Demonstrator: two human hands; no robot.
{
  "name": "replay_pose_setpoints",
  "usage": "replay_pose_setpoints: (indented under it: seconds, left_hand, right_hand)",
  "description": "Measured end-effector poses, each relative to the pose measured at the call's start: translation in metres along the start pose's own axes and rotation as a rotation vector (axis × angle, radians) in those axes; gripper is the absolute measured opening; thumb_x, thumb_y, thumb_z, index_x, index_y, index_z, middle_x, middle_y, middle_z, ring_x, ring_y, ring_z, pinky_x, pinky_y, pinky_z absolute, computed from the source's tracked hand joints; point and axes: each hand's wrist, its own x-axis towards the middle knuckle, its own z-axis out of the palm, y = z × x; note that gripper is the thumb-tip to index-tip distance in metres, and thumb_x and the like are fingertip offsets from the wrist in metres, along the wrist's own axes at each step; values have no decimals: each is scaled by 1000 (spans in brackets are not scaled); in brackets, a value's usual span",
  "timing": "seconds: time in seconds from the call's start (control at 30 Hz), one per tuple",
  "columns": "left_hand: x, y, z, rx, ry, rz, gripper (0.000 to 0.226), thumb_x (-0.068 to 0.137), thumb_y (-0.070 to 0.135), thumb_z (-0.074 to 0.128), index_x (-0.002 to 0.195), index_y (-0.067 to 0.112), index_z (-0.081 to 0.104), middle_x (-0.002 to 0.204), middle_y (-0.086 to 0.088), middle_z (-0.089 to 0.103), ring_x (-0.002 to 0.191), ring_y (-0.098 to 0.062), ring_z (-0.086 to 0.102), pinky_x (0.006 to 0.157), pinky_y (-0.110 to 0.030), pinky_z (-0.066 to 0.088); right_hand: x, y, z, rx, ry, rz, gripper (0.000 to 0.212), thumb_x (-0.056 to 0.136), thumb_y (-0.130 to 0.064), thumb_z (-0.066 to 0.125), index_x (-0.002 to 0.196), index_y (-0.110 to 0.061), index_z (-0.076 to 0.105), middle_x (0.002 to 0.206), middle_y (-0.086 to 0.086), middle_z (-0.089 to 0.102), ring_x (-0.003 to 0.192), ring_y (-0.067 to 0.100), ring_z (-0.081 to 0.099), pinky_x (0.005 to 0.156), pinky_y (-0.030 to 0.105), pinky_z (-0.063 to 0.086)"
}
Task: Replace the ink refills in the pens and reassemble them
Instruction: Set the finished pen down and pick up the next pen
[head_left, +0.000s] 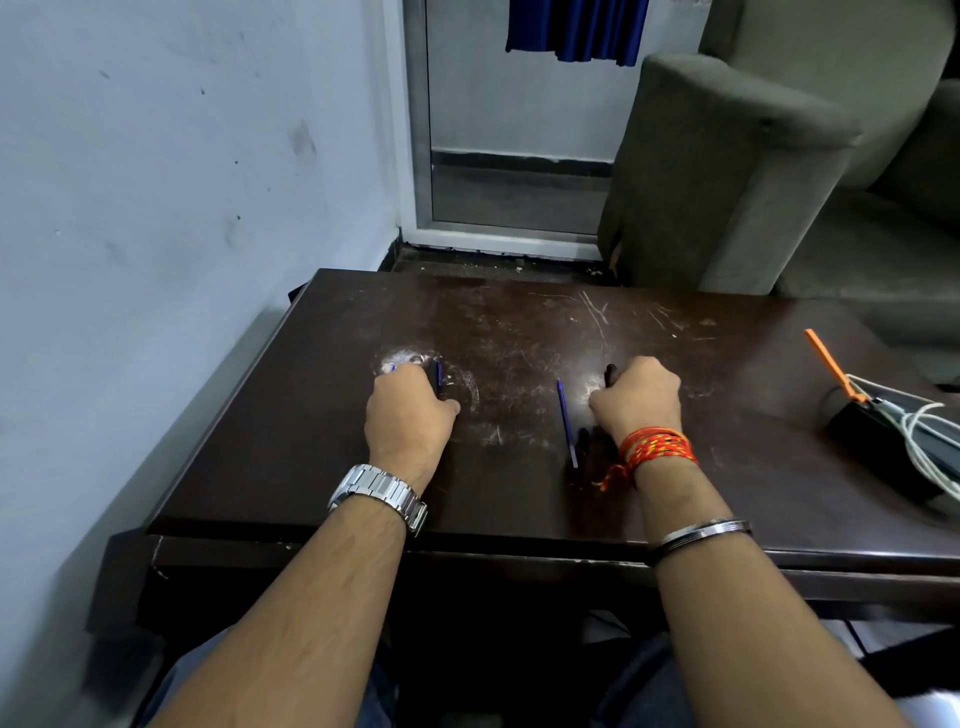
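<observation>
My left hand rests knuckles-up on the dark table, fingers curled over a dark pen part with a blue refill tip showing beside it. My right hand is also curled on the table, closed around a black pen barrel whose end sticks out past the fingers. A loose blue ink refill lies on the table just left of my right hand, apart from it. Another dark pen piece lies by my right wrist, partly hidden.
At the table's right edge sits a black box with white cables and an orange-handled tool. A wall runs along the left. A grey sofa and a door stand beyond the far edge.
</observation>
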Motion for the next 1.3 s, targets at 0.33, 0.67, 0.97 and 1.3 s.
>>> replay_pose_setpoints:
  seconds: [0.33,0.67,0.97,1.3]
  left_hand:
    - [-4,6,-6,-63,44,16,20,79,34,79,75,16,70,68,5,66,65,-17,65,52,-26,51]
    - [-12,33,-2,-995,-218,30,25,103,30,53,88,21,71,88,4,78,88,-11,72,82,-28,56]
    - [-16,34,-7,-1019,-224,142,26,103,14,50,91,16,73,94,2,76,93,-7,70,86,-20,54]
    - [-6,27,-13,-1122,-211,106,27,102,14,51,90,15,75,90,2,78,90,-8,73,80,-22,55]
  right_hand:
    - [6,9,-2,-36,-98,48,29,88,-10,66,113,3,63,117,25,64,104,40,65,83,38,52]
    - [-57,-37,30,495,-645,-383,20,84,-12,58,88,-27,70,80,-5,70,77,15,63,79,43,52]
    - [-65,-49,53,886,-562,-248,25,105,-19,45,119,-14,64,121,18,68,114,29,64,106,54,46]
    - [-73,-59,62,761,-367,-464,31,105,-21,42,127,-12,62,122,4,68,116,15,62,106,37,47]
